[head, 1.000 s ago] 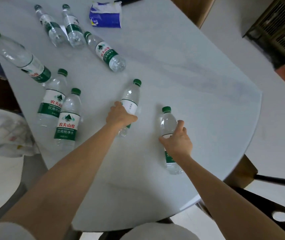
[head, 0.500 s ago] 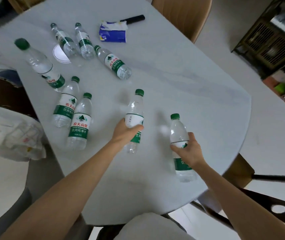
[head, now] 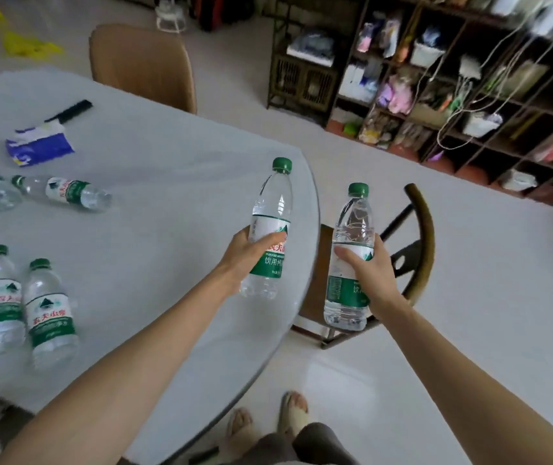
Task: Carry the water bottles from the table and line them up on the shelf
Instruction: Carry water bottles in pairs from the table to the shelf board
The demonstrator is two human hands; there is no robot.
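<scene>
My left hand [head: 248,253] grips a clear water bottle [head: 273,203] with a green cap and green label, held upright above the table's right edge. My right hand [head: 370,273] grips a second such bottle [head: 352,223], upright and past the table edge, over a chair. On the white table [head: 167,196] two bottles [head: 23,307] stand at the left, and another bottle [head: 63,193] lies on its side further back, with more cut off at the left edge. A dark wooden shelf unit [head: 469,95] with many compartments stands across the room at the upper right.
A blue tissue pack [head: 38,147] and a black comb [head: 70,110] lie at the table's far side. A tan chair [head: 141,65] stands behind the table and a dark round-backed chair [head: 416,250] beside it. The shelf compartments hold clutter and hanging cords. White floor lies between.
Both hands have lifted their bottles off the table and carried them to the right. The view has swung up and right, bringing the shelf unit into sight.
</scene>
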